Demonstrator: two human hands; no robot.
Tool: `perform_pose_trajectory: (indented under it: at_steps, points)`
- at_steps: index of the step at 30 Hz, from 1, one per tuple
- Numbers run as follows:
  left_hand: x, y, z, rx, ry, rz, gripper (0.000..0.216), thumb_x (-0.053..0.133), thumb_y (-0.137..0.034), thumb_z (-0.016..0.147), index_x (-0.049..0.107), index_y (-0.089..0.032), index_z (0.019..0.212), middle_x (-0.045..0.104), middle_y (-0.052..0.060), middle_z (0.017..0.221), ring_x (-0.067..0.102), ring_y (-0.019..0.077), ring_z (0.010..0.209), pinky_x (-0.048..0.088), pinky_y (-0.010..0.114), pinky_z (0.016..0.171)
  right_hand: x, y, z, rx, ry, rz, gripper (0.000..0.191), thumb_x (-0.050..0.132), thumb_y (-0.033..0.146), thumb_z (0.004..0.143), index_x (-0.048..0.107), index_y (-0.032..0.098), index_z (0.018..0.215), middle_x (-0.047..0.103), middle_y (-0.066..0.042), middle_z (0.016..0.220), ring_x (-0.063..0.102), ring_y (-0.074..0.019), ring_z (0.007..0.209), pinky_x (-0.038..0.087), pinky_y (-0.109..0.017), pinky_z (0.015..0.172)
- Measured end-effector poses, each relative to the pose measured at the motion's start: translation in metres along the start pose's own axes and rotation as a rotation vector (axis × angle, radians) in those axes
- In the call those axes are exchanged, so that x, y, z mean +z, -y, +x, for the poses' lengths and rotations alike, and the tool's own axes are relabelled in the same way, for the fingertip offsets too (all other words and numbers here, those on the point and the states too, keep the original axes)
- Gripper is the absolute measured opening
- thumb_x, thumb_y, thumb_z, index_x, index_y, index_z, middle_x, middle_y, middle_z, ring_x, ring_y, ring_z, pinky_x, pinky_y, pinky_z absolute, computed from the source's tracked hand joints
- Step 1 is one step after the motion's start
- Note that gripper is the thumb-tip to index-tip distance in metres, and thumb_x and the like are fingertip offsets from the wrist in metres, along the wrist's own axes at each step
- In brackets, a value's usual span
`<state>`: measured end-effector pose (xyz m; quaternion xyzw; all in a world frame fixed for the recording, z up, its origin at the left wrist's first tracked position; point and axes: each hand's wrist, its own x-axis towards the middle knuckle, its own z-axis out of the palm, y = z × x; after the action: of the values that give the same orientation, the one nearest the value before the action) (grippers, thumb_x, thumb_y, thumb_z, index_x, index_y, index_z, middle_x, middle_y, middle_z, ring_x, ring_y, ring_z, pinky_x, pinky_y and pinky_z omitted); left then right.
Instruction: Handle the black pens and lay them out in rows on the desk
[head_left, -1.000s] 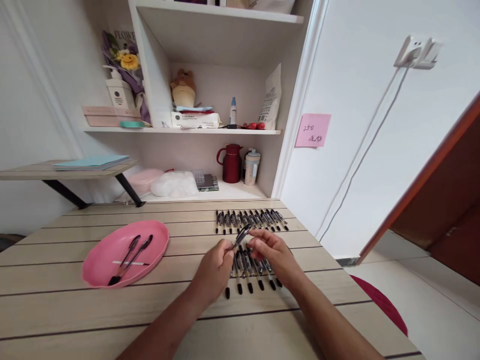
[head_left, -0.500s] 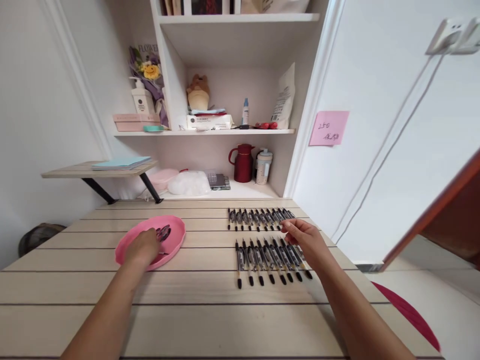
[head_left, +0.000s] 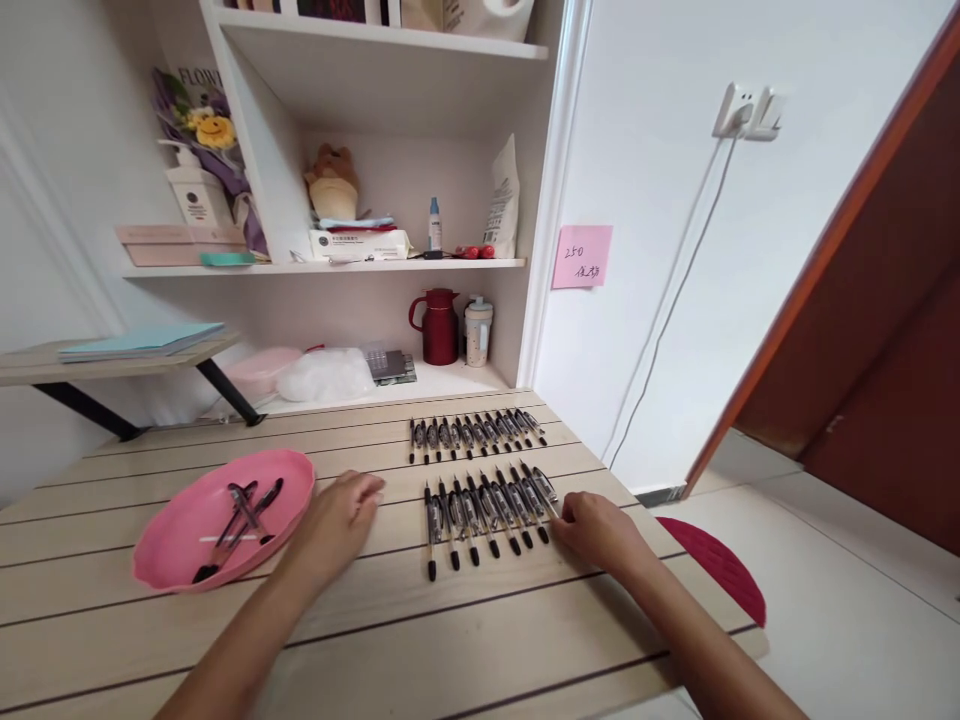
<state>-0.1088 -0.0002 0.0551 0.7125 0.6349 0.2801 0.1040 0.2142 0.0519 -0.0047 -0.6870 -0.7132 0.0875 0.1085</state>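
Two rows of black-and-clear pens lie side by side on the wooden table: a far row and a near row. At the right end of the near row, my right hand rests on the table with curled fingers, pinching the lower part of the last pen. My left hand is between the pink tray and the near row, its fingers curled together. Whatever it may hold is hidden. A few black pens lie crossed in the tray beside a thin white stick.
A small raised shelf with blue paper stands at the back left. Behind the table, a white cabinet holds a dark red jug, a pale tumbler and a white plastic bag. A wall borders the table's right side.
My left hand has come out of the pink tray and moved right. My right hand has lowered to the end of the near row. The view has swung right.
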Motion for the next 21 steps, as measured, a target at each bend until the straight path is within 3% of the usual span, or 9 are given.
perform_pose_trajectory:
  at_steps: [3,7,10,13,15,17,21]
  points:
    - [0.028,-0.03,-0.002,-0.012,0.132,-0.354,0.026,0.044,-0.031,0.076,0.061,-0.018,0.091,0.062,0.006,0.097,0.054,0.0194,0.091,0.039,0.03,0.082,-0.004,0.001,-0.001,0.024,-0.044,0.083,0.017,0.048,0.027,0.068,0.056,0.018,0.057,0.062,-0.007,0.062,0.054,-0.0171,0.061,0.028,-0.024,0.05]
    - [0.06,-0.062,-0.003,-0.27,0.341,-0.86,0.033,0.048,-0.033,0.076,0.053,-0.013,0.103,0.062,0.009,0.09,0.057,0.018,0.081,0.044,0.031,0.071,-0.006,0.02,-0.017,-0.062,-0.084,0.351,0.02,0.047,0.028,0.07,0.053,0.018,0.055,0.058,-0.002,0.055,0.05,-0.0132,0.052,0.028,-0.023,0.048]
    - [0.077,-0.077,-0.003,-0.429,0.321,-1.198,0.037,0.053,-0.036,0.075,0.048,-0.013,0.103,0.061,0.01,0.087,0.058,0.017,0.078,0.044,0.03,0.07,0.003,0.048,-0.04,-0.244,-0.038,0.554,0.016,0.048,0.025,0.071,0.053,0.017,0.058,0.056,0.001,0.054,0.048,-0.0115,0.052,0.029,-0.021,0.047]
    - [0.088,-0.08,-0.003,-0.533,0.259,-1.379,0.025,0.054,-0.035,0.075,0.049,-0.015,0.089,0.058,0.004,0.071,0.059,0.0147,0.066,0.044,0.028,0.063,0.009,0.066,-0.053,-0.405,0.029,0.591,0.012,0.049,0.024,0.073,0.055,0.017,0.065,0.057,0.001,0.059,0.049,-0.0108,0.054,0.031,-0.02,0.05]
    - [0.089,-0.076,-0.003,-0.572,0.252,-1.413,0.02,0.051,-0.035,0.076,0.047,-0.017,0.083,0.052,-0.002,0.06,0.056,0.0128,0.057,0.044,0.026,0.057,0.004,0.063,-0.05,-0.45,0.032,0.544,0.013,0.049,0.026,0.075,0.056,0.018,0.07,0.06,0.0,0.067,0.052,-0.012,0.06,0.033,-0.021,0.053]
    - [0.087,-0.068,-0.005,-0.585,0.285,-1.412,0.018,0.049,-0.036,0.078,0.045,-0.018,0.079,0.045,-0.006,0.054,0.051,0.0096,0.047,0.041,0.023,0.048,-0.006,0.049,-0.036,-0.401,-0.045,0.414,0.014,0.046,0.026,0.078,0.058,0.019,0.074,0.061,-0.002,0.075,0.054,-0.0137,0.068,0.034,-0.022,0.058]
    - [0.079,-0.051,-0.008,-0.571,0.402,-1.359,0.02,0.046,-0.038,0.079,0.045,-0.018,0.077,0.037,-0.009,0.051,0.026,0.0013,0.032,0.017,0.014,0.034,-0.02,0.013,-0.001,-0.231,-0.125,0.037,0.016,0.043,0.02,0.079,0.059,0.019,0.08,0.059,-0.006,0.082,0.055,-0.0163,0.071,0.033,-0.025,0.06]
